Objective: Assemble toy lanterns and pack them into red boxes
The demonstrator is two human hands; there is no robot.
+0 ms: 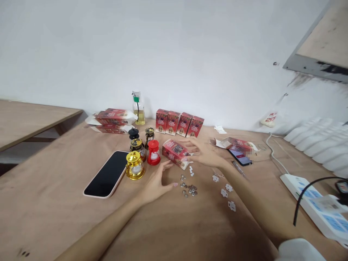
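Observation:
A small red box (174,150) lies on its side in the middle of the wooden table (168,224). My right hand (201,151) rests on its right end with the fingers stretched over it. My left hand (157,182) is just below the box, fingers apart and reaching toward it, holding nothing. To the left stand several small lanterns: a gold one (134,166), a red one (153,152) and darker ones (136,139) behind. Loose button cells (189,190) lie between my hands.
A black phone in a pink case (107,174) lies at the left. Several upright red boxes (178,124), flat boxes (112,117) and an oil bottle (138,108) stand at the back. A second phone (240,156), white tabs (227,194) and a power strip (318,204) are at the right.

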